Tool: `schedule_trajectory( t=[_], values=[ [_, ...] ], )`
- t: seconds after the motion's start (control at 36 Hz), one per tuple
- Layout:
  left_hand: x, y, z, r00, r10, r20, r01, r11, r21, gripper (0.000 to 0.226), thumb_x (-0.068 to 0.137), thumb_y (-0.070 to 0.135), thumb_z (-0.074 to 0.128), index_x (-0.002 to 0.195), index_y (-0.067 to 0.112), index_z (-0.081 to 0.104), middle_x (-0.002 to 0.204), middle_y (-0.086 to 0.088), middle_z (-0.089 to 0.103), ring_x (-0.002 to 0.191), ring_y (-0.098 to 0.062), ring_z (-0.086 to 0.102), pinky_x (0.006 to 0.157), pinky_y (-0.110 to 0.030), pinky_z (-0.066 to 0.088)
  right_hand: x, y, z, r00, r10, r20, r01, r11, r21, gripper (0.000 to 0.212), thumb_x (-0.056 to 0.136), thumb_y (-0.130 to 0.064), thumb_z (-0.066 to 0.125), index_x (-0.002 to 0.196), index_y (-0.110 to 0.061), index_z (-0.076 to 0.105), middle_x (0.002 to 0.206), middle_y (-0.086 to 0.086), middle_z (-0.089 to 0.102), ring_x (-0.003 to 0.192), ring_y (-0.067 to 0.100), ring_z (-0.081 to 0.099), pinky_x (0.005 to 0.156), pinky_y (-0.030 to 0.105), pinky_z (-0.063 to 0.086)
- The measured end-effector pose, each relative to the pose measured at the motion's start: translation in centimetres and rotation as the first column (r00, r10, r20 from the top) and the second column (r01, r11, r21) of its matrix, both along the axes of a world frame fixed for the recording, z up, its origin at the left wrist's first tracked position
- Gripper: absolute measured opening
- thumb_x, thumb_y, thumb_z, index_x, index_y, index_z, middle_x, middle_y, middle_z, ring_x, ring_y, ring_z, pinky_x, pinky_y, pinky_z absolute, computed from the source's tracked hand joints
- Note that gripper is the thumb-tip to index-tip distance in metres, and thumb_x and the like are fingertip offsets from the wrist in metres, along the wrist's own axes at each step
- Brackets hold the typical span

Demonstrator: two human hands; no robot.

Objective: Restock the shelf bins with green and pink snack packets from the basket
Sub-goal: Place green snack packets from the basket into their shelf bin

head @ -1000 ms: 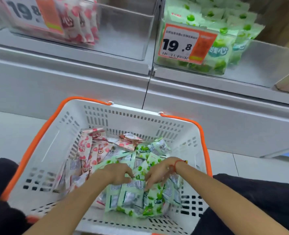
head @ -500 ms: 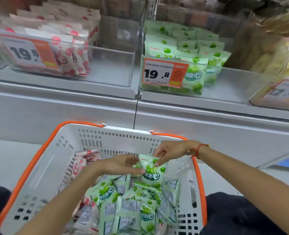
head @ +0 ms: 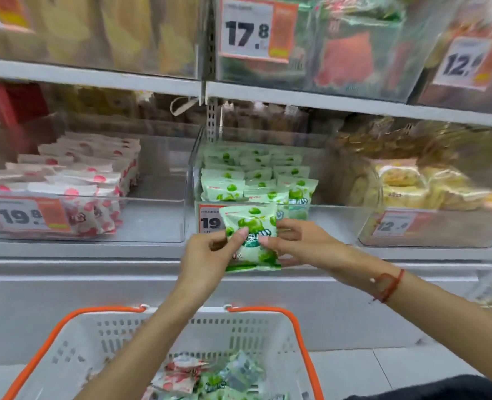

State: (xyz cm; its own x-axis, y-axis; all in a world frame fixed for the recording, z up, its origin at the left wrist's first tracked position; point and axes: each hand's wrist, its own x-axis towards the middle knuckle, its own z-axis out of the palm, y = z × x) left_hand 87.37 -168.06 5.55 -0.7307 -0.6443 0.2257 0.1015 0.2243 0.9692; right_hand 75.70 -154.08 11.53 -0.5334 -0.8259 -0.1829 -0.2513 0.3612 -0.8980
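Both hands hold one green packet upright in front of the shelf. The left hand pinches its left edge, thumb on the printed face and the other fingers curled behind. The right hand has a like grip on the right edge, thumb tip on the front and fingers wrapped behind the packet. A red string bracelet circles the right wrist.

Just behind the grip stands a clear bin with rows of upright green packets filling its left part; the held packet covers part of the price tag on the bin's front wall. The packet's top edge sits near the level of the bin's front rim, and whether it touches the wall cannot be told. To the left of the grip, a second clear bin holds rows of pink packets in its left part, with its own tag on the front. To the right of the grip, a bin of yellow snacks is blurred.

Below the grip and nearer the person sits a white basket with orange handles. Inside it lie loose pink and green packets in a mixed heap. Above the grip, an upper shelf carries more bins with price tags.
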Motion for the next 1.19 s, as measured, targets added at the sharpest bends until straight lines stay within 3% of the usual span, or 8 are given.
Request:
schedule_trajectory(
  t=[0.11, 0.31, 0.5, 0.69, 0.83, 0.94, 1.06, 1.19],
  values=[
    [-2.3, 0.9, 2.5, 0.997, 0.078, -0.001, -0.076, 0.975, -0.211, 0.05, 0.073, 0.071, 0.061, 0.07, 0.021, 0.068, 0.053, 0.014, 0.056, 0.055, -0.005, 0.054, 0.068, -0.035, 0.05, -1.2, 0.7, 1.2, 0.965, -0.237, -0.112, 0.219, 0.963, -0.156, 0.05, 0.08, -0.027, 0.074, 0.122, -0.006, 0.057, 0.099, 0.004, 0.069, 0.088, 0.009, 0.066, 0.07, 0.019, 0.053],
    [-4.1, -1.4, 4.7, 0.981, 0.189, 0.048, -0.088, 0.648, -0.756, 0.025, 0.091, 0.037, 0.06, 0.115, 0.031, 0.063, 0.114, 0.013, 0.062, 0.11, -0.012, 0.049, 0.09, -0.027, 0.036, -9.3, 0.8, 6.0, 0.81, -0.531, -0.251, 0.434, 0.829, -0.353, 0.018, 0.087, -0.015, 0.068, 0.102, -0.007, 0.065, 0.097, 0.014, 0.07, 0.079, 0.019, 0.065, 0.073, 0.031, 0.056],
    [-4.3, -2.6, 3.8, 0.984, 0.165, 0.061, -0.059, 0.639, -0.767, 0.018, 0.091, 0.035, 0.061, 0.107, 0.033, 0.069, 0.101, 0.012, 0.066, 0.1, -0.013, 0.051, 0.081, -0.027, 0.032, -15.4, -2.5, 3.6, 0.849, -0.181, -0.497, 0.4, 0.834, 0.381, 0.042, 0.075, -0.039, 0.078, 0.092, -0.005, 0.06, 0.087, 0.006, 0.058, 0.09, 0.022, 0.063, 0.071, 0.027, 0.052],
    [-4.6, -2.8, 3.5, 0.987, 0.16, 0.031, -0.08, 0.637, -0.766, 0.017, 0.09, 0.034, 0.062, 0.106, 0.034, 0.07, 0.102, 0.013, 0.067, 0.1, -0.011, 0.05, 0.073, -0.022, 0.021, -14.8, -4.7, 3.1, 0.774, -0.231, -0.589, 0.495, 0.801, 0.337, 0.052, 0.067, -0.039, 0.084, 0.062, -0.012, 0.039, 0.067, 0.005, 0.044, 0.064, 0.021, 0.047, 0.055, 0.027, 0.037],
    [-4.5, -2.8, 3.3, 0.988, 0.152, 0.011, -0.088, 0.625, -0.776, 0.017, 0.09, 0.032, 0.063, 0.105, 0.031, 0.07, 0.102, 0.011, 0.067, 0.099, -0.013, 0.051, 0.073, -0.023, 0.02, -14.2, -5.1, 1.7, 0.751, -0.217, -0.624, 0.513, 0.787, 0.343, 0.036, 0.076, -0.018, 0.076, 0.1, -0.003, 0.056, 0.107, 0.015, 0.059, 0.097, 0.03, 0.059, 0.068, 0.027, 0.048],
    [-4.4, -2.7, 3.4, 0.988, 0.143, 0.049, -0.054, 0.633, -0.772, 0.019, 0.091, 0.033, 0.061, 0.108, 0.031, 0.069, 0.104, 0.011, 0.066, 0.102, -0.013, 0.05, 0.077, -0.023, 0.021, -13.2, -4.6, 2.6, 0.811, -0.146, -0.567, 0.439, 0.792, 0.425, 0.029, 0.079, -0.016, 0.074, 0.1, -0.001, 0.059, 0.1, 0.011, 0.064, 0.071, 0.019, 0.059, 0.045, 0.018, 0.04],
    [-4.2, -2.6, 3.9, 0.985, 0.134, 0.111, -0.003, 0.649, -0.76, 0.021, 0.093, 0.034, 0.059, 0.113, 0.031, 0.067, 0.106, 0.012, 0.065, 0.104, -0.011, 0.049, 0.08, -0.023, 0.024, -11.8, -3.2, 4.2, 0.85, -0.109, -0.515, 0.386, 0.794, 0.47, 0.041, 0.088, -0.023, 0.066, 0.116, 0.006, 0.057, 0.11, 0.018, 0.06, 0.094, 0.025, 0.056, 0.06, 0.025, 0.044],
    [-3.6, -2.9, 4.0, 0.985, 0.106, 0.139, 0.044, 0.622, -0.782, 0.029, 0.092, 0.026, 0.061, 0.121, 0.029, 0.062, 0.116, 0.01, 0.063, 0.112, -0.013, 0.05, 0.093, -0.028, 0.035, -11.2, -2.1, 5.7, 0.845, -0.122, -0.52, 0.38, 0.822, 0.424, 0.055, 0.09, -0.036, 0.063, 0.114, 0.013, 0.057, 0.098, 0.019, 0.069, 0.068, 0.021, 0.054, 0.049, 0.023, 0.041]
  ],
)
